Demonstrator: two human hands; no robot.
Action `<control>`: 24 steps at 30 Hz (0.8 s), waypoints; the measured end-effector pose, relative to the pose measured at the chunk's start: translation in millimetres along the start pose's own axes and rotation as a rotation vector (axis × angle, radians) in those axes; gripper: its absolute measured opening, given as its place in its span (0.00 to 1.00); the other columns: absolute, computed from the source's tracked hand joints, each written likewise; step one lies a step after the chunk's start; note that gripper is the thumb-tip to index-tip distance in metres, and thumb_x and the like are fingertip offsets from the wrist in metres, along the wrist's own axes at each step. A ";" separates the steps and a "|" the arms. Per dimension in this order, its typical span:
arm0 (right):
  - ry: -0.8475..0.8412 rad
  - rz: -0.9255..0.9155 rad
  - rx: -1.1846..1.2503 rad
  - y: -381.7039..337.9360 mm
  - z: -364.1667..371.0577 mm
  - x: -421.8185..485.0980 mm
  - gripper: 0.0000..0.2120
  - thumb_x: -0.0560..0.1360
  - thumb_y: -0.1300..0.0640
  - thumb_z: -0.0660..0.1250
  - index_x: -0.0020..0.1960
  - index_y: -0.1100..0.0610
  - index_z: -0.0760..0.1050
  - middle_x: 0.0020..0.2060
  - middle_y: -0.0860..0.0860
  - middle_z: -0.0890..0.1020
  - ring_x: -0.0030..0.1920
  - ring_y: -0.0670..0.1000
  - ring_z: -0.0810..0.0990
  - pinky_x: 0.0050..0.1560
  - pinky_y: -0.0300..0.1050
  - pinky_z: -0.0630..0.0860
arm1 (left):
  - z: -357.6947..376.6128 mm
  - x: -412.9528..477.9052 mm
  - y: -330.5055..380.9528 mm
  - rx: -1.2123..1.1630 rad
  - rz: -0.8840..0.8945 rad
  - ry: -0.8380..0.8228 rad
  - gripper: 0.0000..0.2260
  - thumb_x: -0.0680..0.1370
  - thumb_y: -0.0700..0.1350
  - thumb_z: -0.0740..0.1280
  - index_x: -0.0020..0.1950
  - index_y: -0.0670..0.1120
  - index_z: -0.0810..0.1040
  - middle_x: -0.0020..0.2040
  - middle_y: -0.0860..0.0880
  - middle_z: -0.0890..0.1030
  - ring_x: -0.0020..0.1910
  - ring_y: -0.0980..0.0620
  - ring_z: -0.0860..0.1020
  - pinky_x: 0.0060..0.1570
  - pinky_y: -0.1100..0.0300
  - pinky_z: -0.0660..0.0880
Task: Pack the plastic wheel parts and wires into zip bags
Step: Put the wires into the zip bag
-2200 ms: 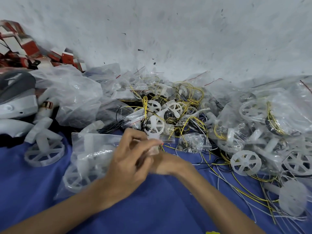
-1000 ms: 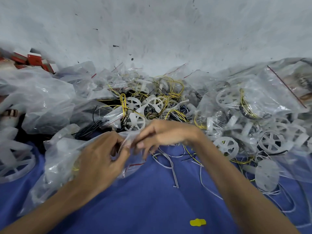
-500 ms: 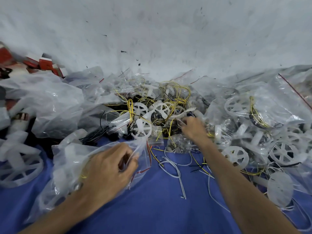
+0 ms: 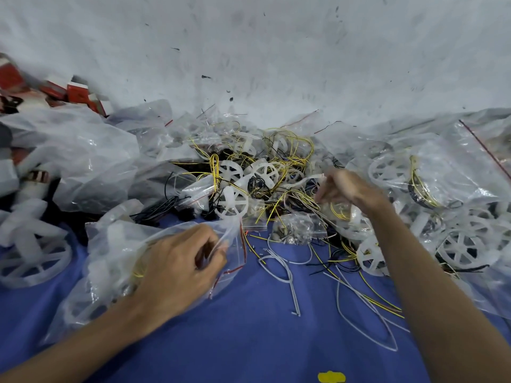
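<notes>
Clear, crinkly film is pinched between the thumb and curled fingertips of the left hand [image 4: 177,272]; it holds the red-striped mouth of a zip bag [image 4: 110,244] lying at the near left of the blue cloth [image 4: 249,344], with pale wheel parts and a loop of yellow wire showing through its wall. The right hand [image 4: 341,189] is in the tangled heap at the cloth's far middle; it is motion-blurred, fingers bent, perhaps closing on a wire, and I cannot tell whether it holds anything.

Just left of it lies a spoked wheel [image 4: 231,203], round, stiff and milky white; yellow wires [image 4: 287,145] loop thin and springy through the heap; limp white wires [image 4: 287,275] trail toward the near edge; glossy filled bags [image 4: 442,172] slump along the right edge.

Risks, as I judge them: a tugged wire may drag its knotted neighbours and wheels off the heap, because spokes snag loops; the slippery bag mouth could slide from the pinch and fall closed before anything reaches it.
</notes>
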State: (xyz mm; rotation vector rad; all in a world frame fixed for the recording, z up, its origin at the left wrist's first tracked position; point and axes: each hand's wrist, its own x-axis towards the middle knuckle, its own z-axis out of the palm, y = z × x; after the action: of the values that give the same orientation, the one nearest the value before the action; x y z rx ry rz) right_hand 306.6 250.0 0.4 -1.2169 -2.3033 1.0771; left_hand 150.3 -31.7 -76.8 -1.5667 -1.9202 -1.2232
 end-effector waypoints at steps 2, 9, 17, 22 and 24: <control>0.221 -0.054 -0.258 5.4 9.9 14.1 0.14 0.79 0.59 0.56 0.51 0.66 0.76 0.47 0.61 0.81 0.47 0.58 0.81 0.46 0.50 0.78 | 0.7 0.0 -0.4 -0.004 0.004 0.002 0.13 0.72 0.51 0.61 0.31 0.45 0.72 0.27 0.57 0.67 0.25 0.56 0.65 0.31 0.63 0.63; 0.135 -0.098 -0.632 19.3 59.3 27.0 0.21 0.74 0.60 0.64 0.67 0.55 0.71 0.61 0.58 0.77 0.57 0.58 0.76 0.58 0.51 0.75 | 1.5 -0.2 -2.8 -0.042 0.000 0.004 0.12 0.72 0.49 0.61 0.32 0.44 0.71 0.28 0.59 0.66 0.31 0.52 0.68 0.32 0.66 0.62; 0.276 -0.049 -0.650 27.0 52.8 21.2 0.19 0.71 0.68 0.64 0.62 0.61 0.75 0.65 0.59 0.66 0.65 0.59 0.66 0.68 0.54 0.65 | -1.5 -0.4 -1.4 -0.064 0.009 -0.004 0.12 0.72 0.49 0.62 0.32 0.44 0.72 0.28 0.57 0.68 0.27 0.54 0.66 0.30 0.63 0.64; 0.256 -0.040 -0.782 28.8 49.6 16.3 0.09 0.75 0.61 0.65 0.55 0.60 0.76 0.57 0.60 0.74 0.56 0.60 0.74 0.58 0.56 0.73 | -2.3 -0.1 -0.6 -0.076 0.007 -0.023 0.12 0.72 0.49 0.61 0.33 0.43 0.74 0.28 0.58 0.67 0.27 0.54 0.65 0.29 0.61 0.65; 0.266 -0.029 -0.867 29.3 52.0 13.9 0.10 0.77 0.56 0.63 0.55 0.60 0.74 0.57 0.59 0.73 0.56 0.61 0.74 0.57 0.57 0.72 | -3.0 -0.2 -0.4 -0.074 -0.002 -0.028 0.12 0.72 0.49 0.61 0.33 0.43 0.75 0.28 0.57 0.67 0.27 0.54 0.66 0.29 0.60 0.66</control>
State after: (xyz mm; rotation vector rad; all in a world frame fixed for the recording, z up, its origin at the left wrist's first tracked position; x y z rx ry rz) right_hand 284.9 247.1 -56.8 -1.4620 -2.6043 -0.1675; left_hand 149.4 -34.3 -75.4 -1.6277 -1.9144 -1.2937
